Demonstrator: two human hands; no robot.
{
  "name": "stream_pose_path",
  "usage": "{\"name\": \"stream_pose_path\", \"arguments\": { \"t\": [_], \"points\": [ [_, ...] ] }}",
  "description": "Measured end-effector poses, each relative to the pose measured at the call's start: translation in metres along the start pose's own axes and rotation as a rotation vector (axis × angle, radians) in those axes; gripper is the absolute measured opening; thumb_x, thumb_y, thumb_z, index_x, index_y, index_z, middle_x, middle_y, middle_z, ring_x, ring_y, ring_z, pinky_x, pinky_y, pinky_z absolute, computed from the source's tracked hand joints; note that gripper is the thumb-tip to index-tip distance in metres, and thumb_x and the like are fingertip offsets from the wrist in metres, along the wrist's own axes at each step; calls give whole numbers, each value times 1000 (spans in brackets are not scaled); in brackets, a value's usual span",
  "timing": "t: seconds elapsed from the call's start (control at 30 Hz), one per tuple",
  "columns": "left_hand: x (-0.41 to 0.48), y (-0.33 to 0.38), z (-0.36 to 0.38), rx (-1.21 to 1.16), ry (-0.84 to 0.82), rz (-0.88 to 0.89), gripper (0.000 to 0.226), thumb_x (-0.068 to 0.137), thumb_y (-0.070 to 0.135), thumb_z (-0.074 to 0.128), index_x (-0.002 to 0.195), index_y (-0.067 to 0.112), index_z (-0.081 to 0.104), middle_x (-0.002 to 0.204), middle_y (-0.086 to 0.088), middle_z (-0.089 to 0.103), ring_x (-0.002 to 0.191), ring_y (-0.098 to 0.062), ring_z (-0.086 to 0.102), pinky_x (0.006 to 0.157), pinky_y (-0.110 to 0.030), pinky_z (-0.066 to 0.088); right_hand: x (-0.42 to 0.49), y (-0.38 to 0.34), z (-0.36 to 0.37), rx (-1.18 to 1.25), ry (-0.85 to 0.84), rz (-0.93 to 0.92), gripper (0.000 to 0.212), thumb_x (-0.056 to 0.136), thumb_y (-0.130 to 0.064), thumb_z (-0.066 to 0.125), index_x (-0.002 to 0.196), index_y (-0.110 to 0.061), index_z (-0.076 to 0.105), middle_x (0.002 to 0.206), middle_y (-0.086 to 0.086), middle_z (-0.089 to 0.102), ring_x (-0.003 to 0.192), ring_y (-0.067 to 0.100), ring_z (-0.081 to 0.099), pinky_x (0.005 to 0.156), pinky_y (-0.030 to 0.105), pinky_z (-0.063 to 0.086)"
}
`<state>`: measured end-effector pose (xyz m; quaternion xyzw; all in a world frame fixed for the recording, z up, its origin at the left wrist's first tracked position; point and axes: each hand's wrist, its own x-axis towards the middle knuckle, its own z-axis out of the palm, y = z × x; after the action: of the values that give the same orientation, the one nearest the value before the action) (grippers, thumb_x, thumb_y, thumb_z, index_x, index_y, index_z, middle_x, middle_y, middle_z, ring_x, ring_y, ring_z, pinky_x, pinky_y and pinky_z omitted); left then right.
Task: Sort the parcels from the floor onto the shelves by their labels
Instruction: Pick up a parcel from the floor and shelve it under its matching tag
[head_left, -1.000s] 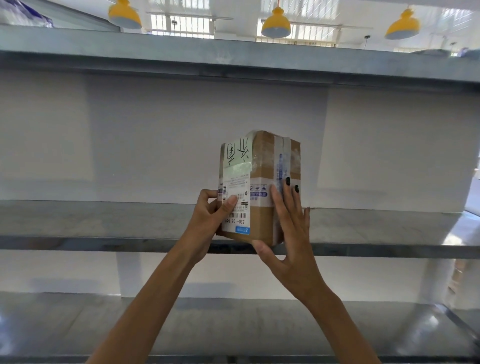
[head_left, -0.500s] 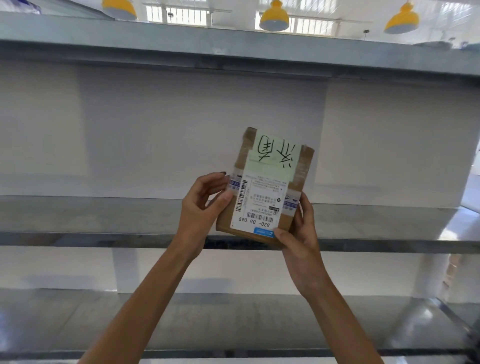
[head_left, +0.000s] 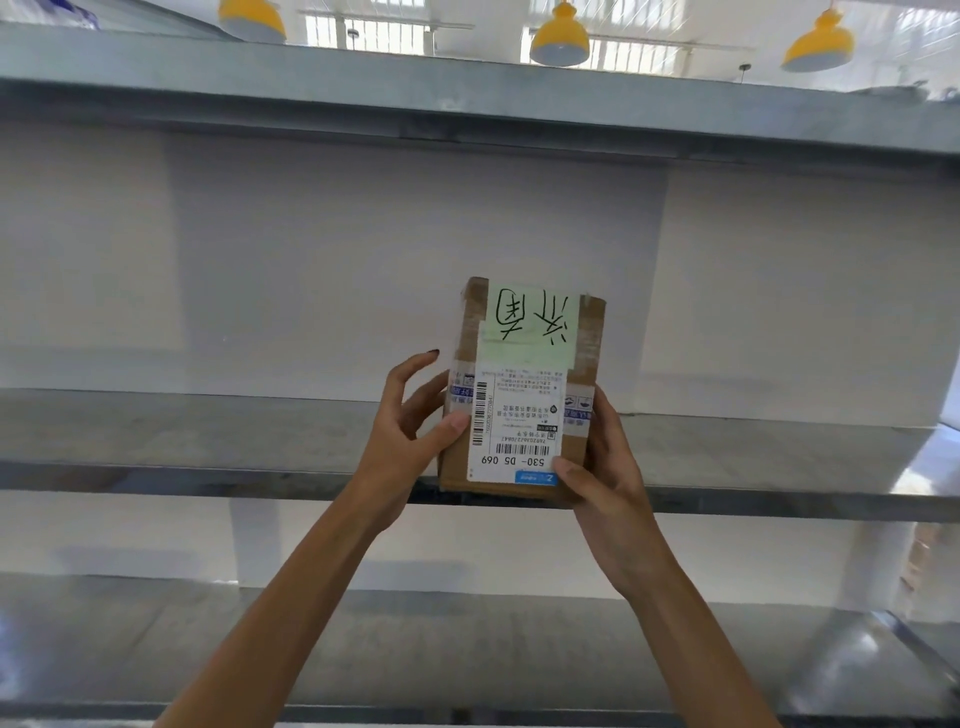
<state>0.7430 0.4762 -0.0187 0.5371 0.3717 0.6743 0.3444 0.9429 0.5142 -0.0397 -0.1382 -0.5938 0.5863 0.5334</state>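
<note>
A small brown cardboard parcel (head_left: 524, 389) stands upright at the front edge of the middle shelf (head_left: 208, 436). Its face toward me carries a pale green note with handwritten characters and a white shipping label reading upside down. My left hand (head_left: 410, 431) holds its left side, thumb on the label and fingers curled behind. My right hand (head_left: 605, 467) grips the lower right corner, thumb on the label's bottom edge. I cannot tell whether the parcel's base touches the shelf.
The grey metal rack has an upper shelf (head_left: 467, 98) overhead and a lower shelf (head_left: 467, 654) under my forearms. A white wall closes the back. Yellow lamps (head_left: 560, 36) hang beyond the top shelf.
The parcel has been turned so that its labelled face points at me, and it now stands straighter. My right hand slid from the parcel's side to its lower right corner.
</note>
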Motion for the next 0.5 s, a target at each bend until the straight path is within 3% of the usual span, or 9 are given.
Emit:
{"name": "stream_pose_path", "arguments": {
  "t": [0.1, 0.2, 0.33, 0.5],
  "points": [
    [3, 1, 2, -109, 37, 16, 57, 70, 28, 70, 120, 40, 45, 122, -6, 65, 108, -27, 66, 74, -39, 61, -2, 8, 3, 20, 44, 58, 74, 76, -32, 71, 140, -35, 33, 135, -3, 55, 124, 21, 53, 103, 50, 44],
    [3, -2, 8, -150, 52, 17, 60, 71, 27, 70, 125, 37, 45, 123, -6, 65, 108, -28, 66, 74, -41, 61, -9, 19, 9, 136, 36, 188, 99, 55, -56, 80, 139, -34, 33, 133, 1, 58, 124, 23, 54, 106, 56, 37],
    [1, -12, 16, -89, 20, 3, 70, 76, 27, 75, 132, 47, 37, 132, -4, 58, 115, -28, 62, 82, -50, 58, -12, 30, 14, 380, 115, 152, 67, 77, -35, 65, 139, -27, 38, 136, 12, 54, 123, 31, 54, 98, 54, 46],
    [6, -6, 7, 111, -56, 1, 102, 64, 31, 81, 136, 62, 17, 150, 1, 37, 139, -22, 37, 103, -59, 42, -5, 25, -3, 252, 185, 155, 66, 78, -31, 60, 139, -28, 36, 129, 9, 60, 115, 27, 60, 84, 44, 56]
  ]
}}
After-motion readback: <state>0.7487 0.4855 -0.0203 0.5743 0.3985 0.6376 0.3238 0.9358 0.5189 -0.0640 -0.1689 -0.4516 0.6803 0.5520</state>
